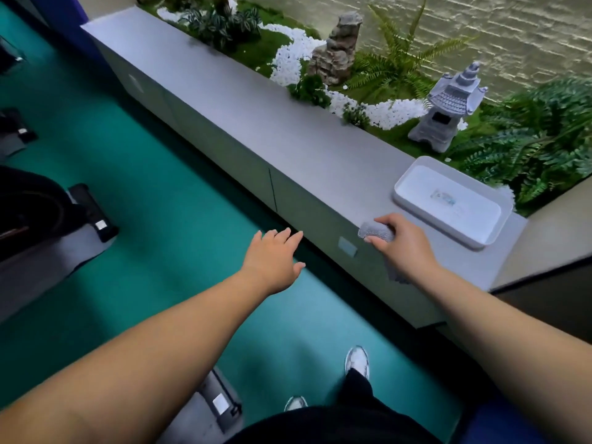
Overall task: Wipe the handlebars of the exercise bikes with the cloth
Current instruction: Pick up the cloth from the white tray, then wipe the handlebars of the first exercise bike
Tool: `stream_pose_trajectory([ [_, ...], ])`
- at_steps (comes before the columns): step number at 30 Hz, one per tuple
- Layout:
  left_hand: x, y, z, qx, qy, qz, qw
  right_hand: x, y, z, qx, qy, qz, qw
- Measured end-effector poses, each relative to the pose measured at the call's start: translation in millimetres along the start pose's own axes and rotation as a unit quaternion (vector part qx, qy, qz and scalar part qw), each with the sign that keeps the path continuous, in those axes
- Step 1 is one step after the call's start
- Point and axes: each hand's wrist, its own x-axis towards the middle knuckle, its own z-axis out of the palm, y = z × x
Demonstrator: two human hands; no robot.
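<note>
Right hand [404,244] curled round grey cloth [375,232] at front edge of grey ledge [243,104], just beside white tray [416,200]. Left hand [274,259] spread flat, fingers straight, holding nothing, above green floor [160,203]. Dark exercise bike base [48,219] at far left.

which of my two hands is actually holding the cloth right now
The right hand, by the white tray, grips the grey cloth; the left hand is spread and empty.
</note>
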Motion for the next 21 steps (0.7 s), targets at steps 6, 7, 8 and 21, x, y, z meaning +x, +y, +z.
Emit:
stream_pose_trajectory([
  [6, -70, -16, 14, -0.011, -0.007, -0.032, 0.999, -57, -23, 21, 0.022, -0.015, -0.014, 1.0],
  [7, -82, -17, 16, -0.017, -0.002, -0.04, 0.999, -65, -27, 24, 0.02, -0.023, -0.019, 0.999],
  [8, -95, -18, 18, -0.025, 0.001, -0.05, 0.998, -73, -31, 27, 0.02, -0.031, -0.022, 0.999],
  [21, -281, -18, 75, -0.069, 0.01, -0.213, 0.974, -185, -83, 81, -0.003, -0.139, -0.139, 0.98],
])
